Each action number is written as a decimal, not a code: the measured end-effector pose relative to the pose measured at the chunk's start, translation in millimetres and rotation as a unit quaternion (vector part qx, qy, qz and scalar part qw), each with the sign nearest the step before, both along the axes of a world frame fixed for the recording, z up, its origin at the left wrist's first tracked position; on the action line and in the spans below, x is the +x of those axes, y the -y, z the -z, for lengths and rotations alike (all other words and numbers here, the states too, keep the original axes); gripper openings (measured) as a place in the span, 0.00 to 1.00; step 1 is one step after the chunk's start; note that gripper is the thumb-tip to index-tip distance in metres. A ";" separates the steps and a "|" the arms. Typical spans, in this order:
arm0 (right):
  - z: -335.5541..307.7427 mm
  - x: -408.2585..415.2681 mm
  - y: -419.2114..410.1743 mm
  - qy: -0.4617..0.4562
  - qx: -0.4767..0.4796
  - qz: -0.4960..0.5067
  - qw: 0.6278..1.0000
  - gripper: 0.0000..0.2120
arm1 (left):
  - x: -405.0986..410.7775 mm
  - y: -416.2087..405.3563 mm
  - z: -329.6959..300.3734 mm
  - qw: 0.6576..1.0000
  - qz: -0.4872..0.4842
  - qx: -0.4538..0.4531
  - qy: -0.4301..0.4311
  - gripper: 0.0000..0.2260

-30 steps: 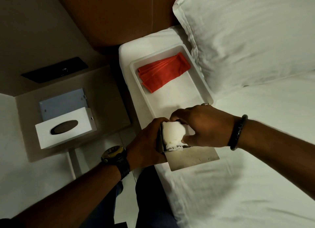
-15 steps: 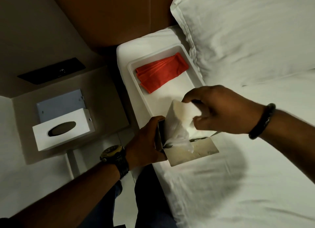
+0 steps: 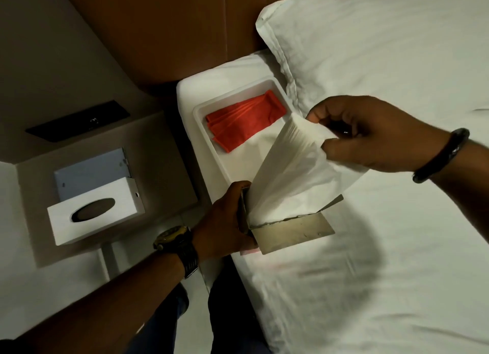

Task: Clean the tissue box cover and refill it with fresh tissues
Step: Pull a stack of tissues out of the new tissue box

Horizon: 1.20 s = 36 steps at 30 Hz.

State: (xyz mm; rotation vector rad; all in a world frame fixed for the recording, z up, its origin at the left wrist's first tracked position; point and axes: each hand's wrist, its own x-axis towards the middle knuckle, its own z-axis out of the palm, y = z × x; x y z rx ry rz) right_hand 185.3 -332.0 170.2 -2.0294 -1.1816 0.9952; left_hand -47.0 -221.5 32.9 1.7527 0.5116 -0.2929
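My right hand (image 3: 370,134) has lifted well clear of the metal tissue holder (image 3: 291,228) since a second ago, when it was pressed down on the wad inside it. Now its fingers (image 3: 321,113) pinch the top edge of the tissue stack (image 3: 288,173), and the sheets fan out in a long white sheet from the holder's open top up to that pinch. The lower end of the stack is still inside the holder, so I judge the old tissues are only partly out.

My left hand (image 3: 225,221) grips the holder's near end, fingers wrapped round its side, keeping it steady on the bed (image 3: 370,274) at the mattress edge. The holder has not shifted.

Just beyond the holder lies the white tray (image 3: 197,115) with the folded red cloth (image 3: 243,123) in it, untouched; that cloth is what I expect to wipe with. To the holder's left, on the bedside bench (image 3: 164,152), stands the white tissue box cover (image 3: 95,213) with its oval slot facing up, apart from my hands.

What this means: emptying is under way, cleaning has not begun, and refilling comes after. The thin sheets could tear or catch on the holder's rim if I pull too sharply.
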 end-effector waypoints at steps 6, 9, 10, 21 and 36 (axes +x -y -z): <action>3.1 37.1 19.1 -0.085 0.041 0.115 0.989 0.11 | 4.7 -5.9 -1.3 0.999 -0.036 -0.039 -0.002 0.40; 8.9 46.3 31.5 -0.118 0.073 0.182 0.973 0.15 | 5.0 -7.5 1.5 0.997 -0.045 -0.064 -0.004 0.39; 12.0 45.6 33.7 -0.128 0.083 0.199 0.968 0.15 | 4.7 -5.9 4.4 0.996 -0.048 -0.071 -0.003 0.39; 44.4 18.7 47.4 -0.285 0.168 0.478 0.814 0.07 | 22.4 45.2 24.3 0.933 -0.237 -0.261 -0.069 0.27; 89.8 6.9 53.6 -0.302 0.140 0.550 0.766 0.03 | 38.7 69.0 65.8 0.899 -0.171 -0.355 -0.190 0.30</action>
